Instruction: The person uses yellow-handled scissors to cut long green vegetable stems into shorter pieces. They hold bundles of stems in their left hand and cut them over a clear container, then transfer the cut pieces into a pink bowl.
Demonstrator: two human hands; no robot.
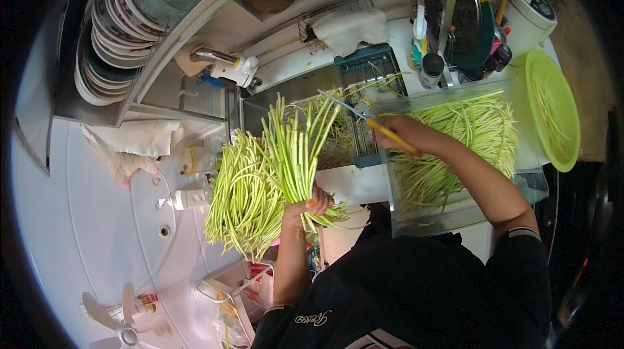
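Note:
My left hand (318,201) grips a bunch of garlic scapes (295,154) near its lower end, and the cut-looking ends point up toward the sink. In my right hand (399,133) is a pair of scissors (362,111) with yellow handles. Their blades reach to the upper right edge of the bunch; whether they touch a stem I cannot tell. Left of the held bunch lies a large heap of garlic scapes (239,188). Beneath my right forearm, more garlic scapes (463,139) fill a clear plastic bin (391,198).
Trimmings lie in the metal sink (287,93) and on its dark-ended rack (347,90). A green plastic basin (576,105) with a few stems stands at the right. Plates (109,44) fill an overhead shelf, near a faucet (219,59). A jar (432,70) stands behind the bin.

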